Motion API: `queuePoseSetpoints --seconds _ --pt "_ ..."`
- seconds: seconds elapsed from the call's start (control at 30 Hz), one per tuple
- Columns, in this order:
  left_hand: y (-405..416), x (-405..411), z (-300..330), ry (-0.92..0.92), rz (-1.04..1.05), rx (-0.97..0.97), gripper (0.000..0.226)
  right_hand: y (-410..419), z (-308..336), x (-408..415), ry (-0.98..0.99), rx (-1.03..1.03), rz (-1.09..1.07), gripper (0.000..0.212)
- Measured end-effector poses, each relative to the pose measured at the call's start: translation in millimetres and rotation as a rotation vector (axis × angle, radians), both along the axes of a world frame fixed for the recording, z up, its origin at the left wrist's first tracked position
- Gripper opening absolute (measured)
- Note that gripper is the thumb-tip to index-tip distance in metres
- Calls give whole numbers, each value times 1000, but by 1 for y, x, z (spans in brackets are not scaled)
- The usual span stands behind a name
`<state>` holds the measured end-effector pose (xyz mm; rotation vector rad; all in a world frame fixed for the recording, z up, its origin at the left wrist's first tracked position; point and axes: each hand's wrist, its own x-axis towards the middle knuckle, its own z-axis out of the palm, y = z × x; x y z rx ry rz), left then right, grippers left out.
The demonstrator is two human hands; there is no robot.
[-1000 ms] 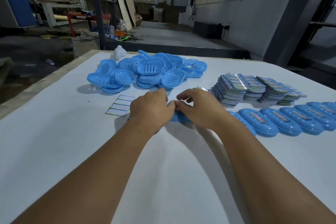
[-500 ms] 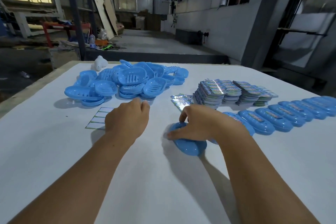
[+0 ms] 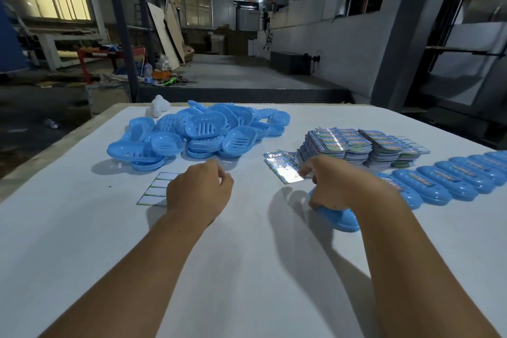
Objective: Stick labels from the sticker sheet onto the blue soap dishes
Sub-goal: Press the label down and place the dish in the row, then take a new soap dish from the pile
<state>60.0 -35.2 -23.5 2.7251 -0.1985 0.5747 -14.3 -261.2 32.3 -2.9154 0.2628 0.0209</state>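
An upside-down blue soap dish (image 3: 341, 219) lies on the white table (image 3: 247, 277), and my right hand (image 3: 340, 186) grips it from above, fingers curled round its left end. A shiny sticker sheet (image 3: 284, 170) lies just left of that hand's thumb. Left of centre, my left hand (image 3: 200, 189) hovers over the table with loosely curled fingers and holds nothing I can see. A pile of unlabelled blue soap dishes (image 3: 205, 132) sits behind it.
A row of labelled soap dishes (image 3: 450, 181) runs off to the right edge. Stacks of sticker sheets (image 3: 356, 145) stand behind my right hand. A used backing sheet (image 3: 155, 192) lies beside my left hand. A small white object (image 3: 158, 105) sits at the far table edge.
Both hands were together on the dish in the middle. My right hand has since carried the dish rightward toward the row, and my left hand has let go and stayed at the left.
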Motion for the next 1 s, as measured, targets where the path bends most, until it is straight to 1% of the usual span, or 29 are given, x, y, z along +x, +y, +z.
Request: queuePoseSetpoints --seconds 0.07,0.13,0.23,0.33,0.37,0.4,0.47,0.53,0.6,0.67,0.73,0.8,0.9,0.97,1.0 --pt "-1 3 0 -28 -15 -31 12 0 -2 2 -12 17 19 63" --pt "-3 8 0 -104 -43 -65 12 3 -4 4 -31 68 72 59" --pt "-5 22 2 -225 -59 -61 18 11 -8 6 -70 162 164 50" --pt "-15 36 4 -236 -76 92 45 19 -13 11 -99 196 219 44" --pt "-19 40 4 -225 -82 161 51 21 -14 12 -107 196 229 43" --pt "-22 43 3 -218 -85 214 53 22 -15 13 -112 199 235 42" --pt "-25 47 1 -225 -83 254 44 24 -17 15 -128 203 241 41" --pt "-25 48 1 -273 -84 243 28 24 -19 17 -158 207 242 39" --pt "-25 47 4 -339 -98 208 22 25 -22 19 -200 216 246 37" --pt "-24 42 9 -380 -133 90 18 27 -24 22 -250 224 251 35" --pt "-23 33 15 -347 -190 -152 18 30 -27 26 -332 242 245 39" --pt "-21 24 20 -242 -246 -435 22 33 -31 29 -440 289 220 50" --pt "-13 10 23 -21 -337 -727 23 37 -35 31 -561 336 233 72" --pt "-7 2 22 121 -392 -868 23 38 -36 32 -569 326 280 76" --pt "-5 -2 21 183 -394 -921 25 38 -36 33 -559 336 301 73"
